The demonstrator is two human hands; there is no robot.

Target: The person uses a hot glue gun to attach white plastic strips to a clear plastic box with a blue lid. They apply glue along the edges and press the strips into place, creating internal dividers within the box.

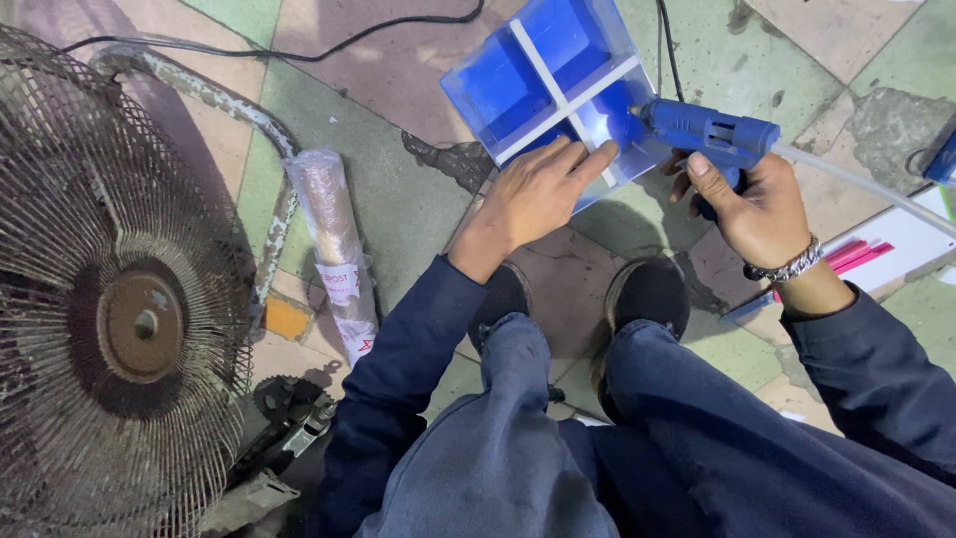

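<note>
Head view: white cross dividers already seated in blue box (543, 75). Left hand (533, 194) lies flat, steadying it; right hand (762, 204) grips glue gun (712, 134), nozzle at one joint. Remaining joints unverifiable.

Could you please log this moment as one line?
left hand: steadies blue box | right hand: holds glue gun, nozzle at divider

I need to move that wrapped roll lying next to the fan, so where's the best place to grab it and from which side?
Probably grip the wrapped roll around its middle, reaching from its right: it lies flat on the floor, and the pipe and fan crowd its left.
</note>
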